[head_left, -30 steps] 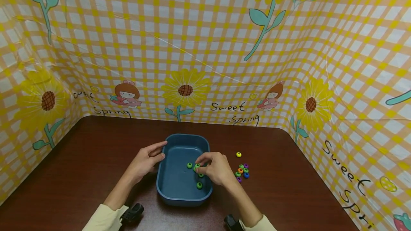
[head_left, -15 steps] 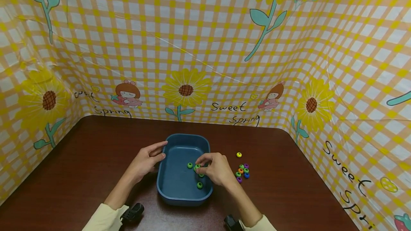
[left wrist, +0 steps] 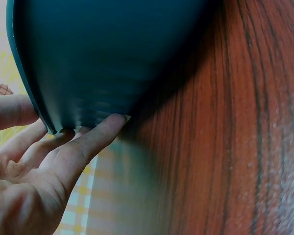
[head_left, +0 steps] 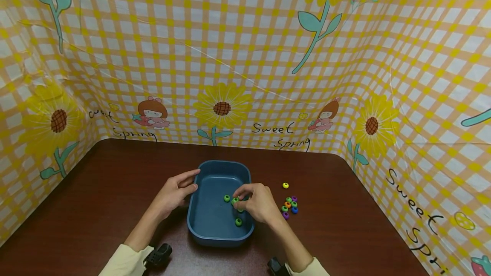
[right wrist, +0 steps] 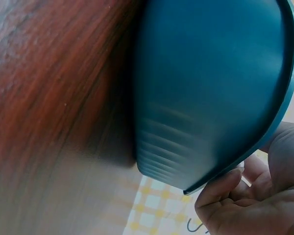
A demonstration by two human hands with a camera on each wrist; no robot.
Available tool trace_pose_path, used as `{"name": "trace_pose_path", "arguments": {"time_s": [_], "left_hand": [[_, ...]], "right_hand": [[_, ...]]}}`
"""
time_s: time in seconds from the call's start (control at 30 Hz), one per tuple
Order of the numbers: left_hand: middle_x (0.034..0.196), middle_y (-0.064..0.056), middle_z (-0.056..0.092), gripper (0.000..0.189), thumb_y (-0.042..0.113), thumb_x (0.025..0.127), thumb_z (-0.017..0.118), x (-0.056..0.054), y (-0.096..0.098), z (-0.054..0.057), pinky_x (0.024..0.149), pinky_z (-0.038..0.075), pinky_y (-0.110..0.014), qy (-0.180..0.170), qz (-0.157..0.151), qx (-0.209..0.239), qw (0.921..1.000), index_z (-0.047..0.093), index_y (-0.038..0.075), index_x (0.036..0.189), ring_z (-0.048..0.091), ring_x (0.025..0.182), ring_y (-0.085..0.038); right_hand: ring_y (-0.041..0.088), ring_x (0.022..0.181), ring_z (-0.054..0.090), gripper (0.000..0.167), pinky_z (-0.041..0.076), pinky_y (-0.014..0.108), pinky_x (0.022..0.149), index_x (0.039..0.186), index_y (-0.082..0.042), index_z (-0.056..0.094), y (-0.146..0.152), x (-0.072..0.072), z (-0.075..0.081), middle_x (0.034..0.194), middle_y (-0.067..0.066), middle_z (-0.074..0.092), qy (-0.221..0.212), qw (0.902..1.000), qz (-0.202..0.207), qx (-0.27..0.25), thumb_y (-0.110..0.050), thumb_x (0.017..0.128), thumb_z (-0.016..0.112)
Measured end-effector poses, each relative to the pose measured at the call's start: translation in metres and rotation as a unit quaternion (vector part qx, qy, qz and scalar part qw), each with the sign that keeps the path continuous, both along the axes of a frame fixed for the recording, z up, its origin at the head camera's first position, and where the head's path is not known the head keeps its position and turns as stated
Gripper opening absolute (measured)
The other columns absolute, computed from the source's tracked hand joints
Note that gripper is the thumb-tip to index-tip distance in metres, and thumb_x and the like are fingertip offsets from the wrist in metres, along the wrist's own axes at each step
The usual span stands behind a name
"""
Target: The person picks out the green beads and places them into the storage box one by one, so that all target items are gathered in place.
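Note:
A blue rectangular tray (head_left: 207, 220) stands on the table with several green beads in it, among them one green bead (head_left: 226, 198) left of the fingers and another green bead (head_left: 238, 222) nearer the front. Over the tray's right side, my right hand (head_left: 258, 201) pinches a green bead (head_left: 235, 200) between thumb and forefinger. Its fingertips are hidden behind the tray wall (right wrist: 206, 88) in the right wrist view. My left hand (head_left: 171, 191) touches the tray's left side, fingers extended. In the left wrist view those fingers (left wrist: 95, 139) lie along the outer wall.
Right of the tray lies a cluster of loose beads in several colours, including an orange bead (head_left: 287, 205) and a blue bead (head_left: 294, 210). A yellow bead (head_left: 285, 185) sits apart behind them. A checked, flower-printed cloth (head_left: 245, 67) surrounds the dark wooden table (head_left: 126, 169).

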State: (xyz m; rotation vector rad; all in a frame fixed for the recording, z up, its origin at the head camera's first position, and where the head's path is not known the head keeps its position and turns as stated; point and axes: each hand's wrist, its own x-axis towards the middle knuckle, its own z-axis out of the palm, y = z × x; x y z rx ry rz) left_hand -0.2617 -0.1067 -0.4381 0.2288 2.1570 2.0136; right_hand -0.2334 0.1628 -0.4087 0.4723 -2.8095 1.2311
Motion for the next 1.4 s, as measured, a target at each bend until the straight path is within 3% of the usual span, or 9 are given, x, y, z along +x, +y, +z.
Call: {"name": "trace_pose_path", "arguments": {"time_s": [1.13,1.4], "left_hand": [[0.157,-0.022,0.042,0.052,0.006,0.104,0.054,0.0003,-0.0012,-0.0010,0.088,0.057,-0.057,0.006,-0.005,0.002,1.0000,0.043,0.011,0.154,0.055,0.132,-0.045],[0.157,-0.022,0.042,0.052,0.005,0.104,0.054,0.0002,-0.0001,0.0000,0.089,0.057,-0.057,0.002,-0.003,0.001,1.0000,0.044,0.011,0.154,0.056,0.131,-0.045]], "right_hand": [[0.013,0.069,0.058,0.014,0.047,0.027,0.055,0.095,-0.009,0.079,-0.0004,-0.0009,0.0010,0.083,0.002,0.071,-0.002,0.9999,0.005,-0.010,-0.012,0.083,0.083],[0.014,0.070,0.063,0.016,0.052,0.029,0.061,0.100,-0.010,0.079,0.0075,0.0004,0.0093,0.082,0.000,0.071,-0.029,0.9992,0.000,-0.028,-0.012,0.084,0.082]]}}
